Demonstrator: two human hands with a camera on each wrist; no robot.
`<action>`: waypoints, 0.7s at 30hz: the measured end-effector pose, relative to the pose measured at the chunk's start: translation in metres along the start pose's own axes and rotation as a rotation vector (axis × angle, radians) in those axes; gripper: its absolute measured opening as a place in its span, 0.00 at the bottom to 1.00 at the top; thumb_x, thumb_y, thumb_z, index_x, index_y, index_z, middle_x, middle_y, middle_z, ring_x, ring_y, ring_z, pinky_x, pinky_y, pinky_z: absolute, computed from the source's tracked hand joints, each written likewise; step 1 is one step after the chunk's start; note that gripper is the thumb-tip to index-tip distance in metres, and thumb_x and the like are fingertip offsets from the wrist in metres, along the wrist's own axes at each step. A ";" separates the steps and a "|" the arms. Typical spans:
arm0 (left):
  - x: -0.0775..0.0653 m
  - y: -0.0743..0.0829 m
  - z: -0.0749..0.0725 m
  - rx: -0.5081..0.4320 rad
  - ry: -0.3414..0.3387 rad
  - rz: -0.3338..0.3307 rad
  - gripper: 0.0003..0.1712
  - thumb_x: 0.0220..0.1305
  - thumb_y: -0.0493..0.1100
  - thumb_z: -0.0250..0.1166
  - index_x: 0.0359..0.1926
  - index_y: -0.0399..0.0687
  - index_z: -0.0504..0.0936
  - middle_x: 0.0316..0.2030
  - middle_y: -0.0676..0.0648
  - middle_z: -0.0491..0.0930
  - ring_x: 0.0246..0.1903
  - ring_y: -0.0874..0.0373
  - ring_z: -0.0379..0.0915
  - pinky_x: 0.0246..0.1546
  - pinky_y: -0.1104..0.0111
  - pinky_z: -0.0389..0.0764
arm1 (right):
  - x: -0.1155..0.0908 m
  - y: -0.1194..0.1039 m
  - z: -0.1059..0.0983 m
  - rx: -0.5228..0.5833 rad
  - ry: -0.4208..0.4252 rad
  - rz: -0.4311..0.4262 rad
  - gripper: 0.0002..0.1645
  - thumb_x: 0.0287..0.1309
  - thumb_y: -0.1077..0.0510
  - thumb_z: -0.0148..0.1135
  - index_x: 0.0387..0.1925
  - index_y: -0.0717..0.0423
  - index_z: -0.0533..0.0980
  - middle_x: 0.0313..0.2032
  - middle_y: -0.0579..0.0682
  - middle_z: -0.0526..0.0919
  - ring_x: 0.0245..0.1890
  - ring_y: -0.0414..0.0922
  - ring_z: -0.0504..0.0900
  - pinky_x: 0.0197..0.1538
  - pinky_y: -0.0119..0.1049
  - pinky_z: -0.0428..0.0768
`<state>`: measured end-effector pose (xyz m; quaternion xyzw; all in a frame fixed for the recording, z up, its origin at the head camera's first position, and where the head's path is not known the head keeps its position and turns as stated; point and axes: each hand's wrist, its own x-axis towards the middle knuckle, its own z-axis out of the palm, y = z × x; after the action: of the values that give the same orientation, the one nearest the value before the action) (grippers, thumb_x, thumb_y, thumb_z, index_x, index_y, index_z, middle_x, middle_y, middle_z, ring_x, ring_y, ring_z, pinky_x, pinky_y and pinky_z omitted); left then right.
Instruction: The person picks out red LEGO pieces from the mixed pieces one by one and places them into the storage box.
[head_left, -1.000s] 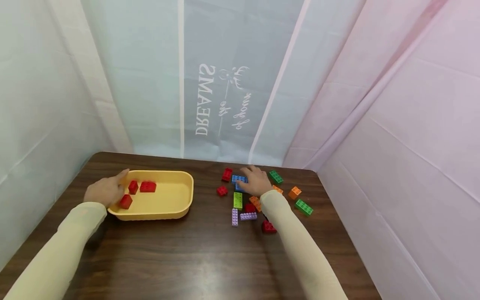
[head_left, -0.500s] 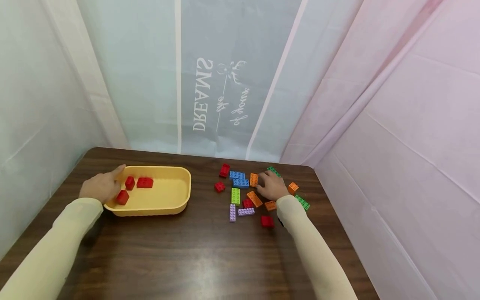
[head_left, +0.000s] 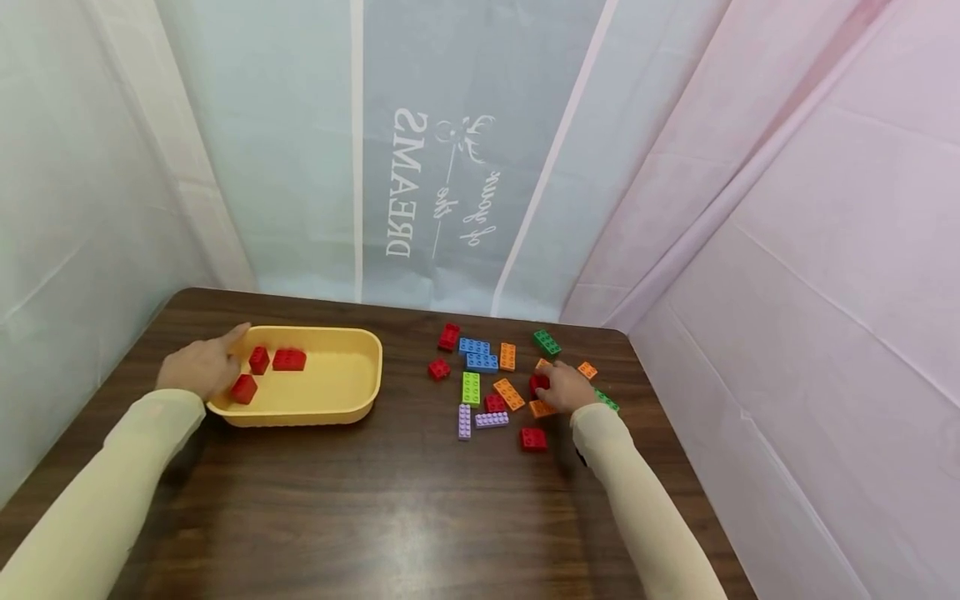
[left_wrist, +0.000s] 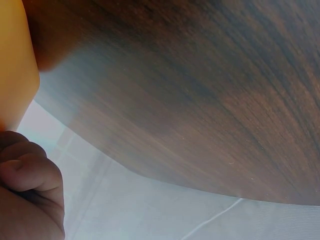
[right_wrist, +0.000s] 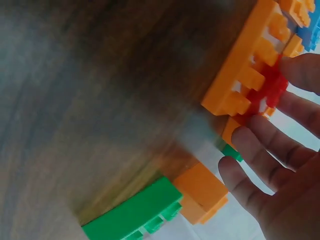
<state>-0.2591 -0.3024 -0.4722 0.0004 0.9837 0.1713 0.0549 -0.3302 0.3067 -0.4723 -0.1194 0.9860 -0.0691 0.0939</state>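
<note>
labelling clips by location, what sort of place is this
Probably a makeshift recording booth, not a home: plastic sheets curtain a wooden table that holds only toy bricks and a yellow tray.

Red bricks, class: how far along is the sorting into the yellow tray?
Three red bricks lie in the yellow tray, steadied by the left hand. The right hand pinches another red brick. Four more sit on the table.
</note>
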 end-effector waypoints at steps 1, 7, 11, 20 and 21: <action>0.000 0.000 0.000 0.001 0.001 0.000 0.38 0.71 0.43 0.47 0.78 0.39 0.50 0.18 0.45 0.65 0.19 0.50 0.64 0.20 0.59 0.72 | 0.001 0.001 0.001 0.002 -0.009 0.009 0.30 0.64 0.50 0.67 0.64 0.56 0.76 0.59 0.61 0.75 0.56 0.58 0.76 0.60 0.58 0.73; 0.001 0.000 0.000 -0.006 -0.011 -0.013 0.38 0.71 0.43 0.47 0.78 0.40 0.49 0.18 0.44 0.66 0.19 0.49 0.64 0.20 0.60 0.73 | 0.005 0.002 0.003 0.005 -0.043 0.043 0.32 0.64 0.51 0.67 0.66 0.57 0.74 0.67 0.65 0.69 0.64 0.61 0.71 0.64 0.60 0.68; 0.000 0.000 0.001 -0.018 -0.013 -0.019 0.39 0.71 0.43 0.47 0.79 0.40 0.48 0.18 0.44 0.65 0.19 0.49 0.64 0.19 0.60 0.72 | 0.007 0.001 0.003 0.007 -0.040 0.027 0.30 0.63 0.52 0.68 0.64 0.58 0.75 0.61 0.61 0.76 0.58 0.58 0.75 0.61 0.59 0.72; 0.000 0.001 0.002 -0.013 0.006 -0.007 0.38 0.71 0.43 0.47 0.78 0.41 0.50 0.18 0.45 0.66 0.19 0.50 0.64 0.20 0.59 0.72 | 0.007 -0.011 -0.006 0.017 0.003 -0.014 0.28 0.63 0.51 0.68 0.62 0.55 0.75 0.49 0.56 0.81 0.44 0.54 0.78 0.51 0.54 0.79; 0.000 0.001 0.001 -0.013 0.006 -0.005 0.38 0.71 0.43 0.48 0.79 0.42 0.50 0.18 0.45 0.66 0.19 0.50 0.64 0.20 0.59 0.72 | 0.007 -0.012 -0.008 0.021 0.008 -0.017 0.28 0.63 0.51 0.68 0.62 0.56 0.75 0.48 0.57 0.81 0.45 0.55 0.78 0.51 0.55 0.79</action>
<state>-0.2587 -0.3015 -0.4729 -0.0029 0.9827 0.1774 0.0522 -0.3357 0.2940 -0.4637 -0.1268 0.9845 -0.0805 0.0907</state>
